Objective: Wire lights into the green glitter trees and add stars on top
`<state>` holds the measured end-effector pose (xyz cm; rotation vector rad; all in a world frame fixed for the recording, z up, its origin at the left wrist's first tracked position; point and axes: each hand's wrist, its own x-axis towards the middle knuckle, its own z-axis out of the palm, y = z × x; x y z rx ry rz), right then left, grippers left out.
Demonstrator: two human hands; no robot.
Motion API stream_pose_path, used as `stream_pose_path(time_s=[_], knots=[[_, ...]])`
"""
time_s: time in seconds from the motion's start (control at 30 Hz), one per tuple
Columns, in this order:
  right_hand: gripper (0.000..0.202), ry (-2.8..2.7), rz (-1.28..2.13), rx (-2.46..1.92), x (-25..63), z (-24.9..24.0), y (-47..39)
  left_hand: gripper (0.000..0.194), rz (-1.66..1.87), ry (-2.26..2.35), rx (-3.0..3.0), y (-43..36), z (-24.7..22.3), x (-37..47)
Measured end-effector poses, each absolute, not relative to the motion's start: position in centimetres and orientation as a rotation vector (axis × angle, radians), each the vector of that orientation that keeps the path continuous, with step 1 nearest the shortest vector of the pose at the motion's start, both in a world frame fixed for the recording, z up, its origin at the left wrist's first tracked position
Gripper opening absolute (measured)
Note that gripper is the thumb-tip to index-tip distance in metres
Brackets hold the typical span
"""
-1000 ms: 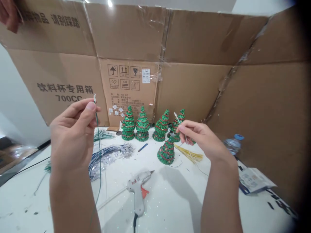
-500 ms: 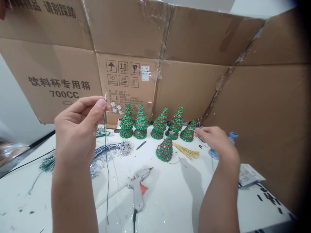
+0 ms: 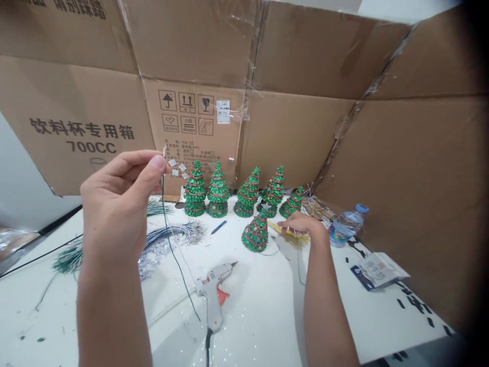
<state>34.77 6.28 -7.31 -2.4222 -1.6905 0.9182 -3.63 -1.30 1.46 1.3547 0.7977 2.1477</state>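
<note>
In the head view, I see the left hand point(image 3: 118, 204) pinching a green wire point(image 3: 173, 250) between thumb and forefinger, its white tip point(image 3: 164, 151) upward, its lower end appearing beside the glue gun point(image 3: 212, 300). The right hand point(image 3: 303, 224) is over the yellow strands point(image 3: 300, 239); its fingertips are partly hidden, so I cannot tell whether they grasp any. On the cardboard point(image 3: 298, 142) I can read "饮料杯专用箱" and "700CC"; the highest line is cut by the edge, and the smallest print is blurred
</note>
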Motion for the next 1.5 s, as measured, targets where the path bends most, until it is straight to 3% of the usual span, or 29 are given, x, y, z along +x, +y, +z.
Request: stream_pose_path(time_s=[0.2,0.5,0.57,0.77,0.97,1.17,1.37,1.5], knots=[[0.040,-1.619,0.943,-2.307,34.5,-8.3,7.1,0.008,2.136,0.808,1.357,-1.2,1.4,-3.5],[0.027,-1.511,0.409,-1.478,30.3,-2.8,3.9,0.014,2.036,0.873,1.494,-2.0,1.2,-2.1],[0.030,-1.572,0.479,-1.290,27.7,-1.7,2.2,0.013,1.947,0.870,1.570,-2.3,1.2,-1.4],[0.023,-1.858,1.297,-0.578,21.1,-1.1,-0.6,0.008,1.697,0.738,1.636,-3.0,1.2,0.8],[0.020,-1.785,1.403,-0.541,20.3,-1.9,0.0,0.008,1.770,0.699,1.628,-2.9,1.1,1.4],[0.025,-1.910,1.398,-0.619,20.6,-2.1,0.5,0.005,2.280,0.678,1.398,-2.5,1.7,0.6],[0.024,-2.063,1.423,-0.752,20.8,-2.5,1.0,0.023,2.718,0.551,0.911,-1.8,2.4,-2.1],[0.024,-1.995,1.392,-0.697,20.7,-2.9,1.5,0.017,2.649,0.510,0.872,-1.5,2.6,-3.0]])
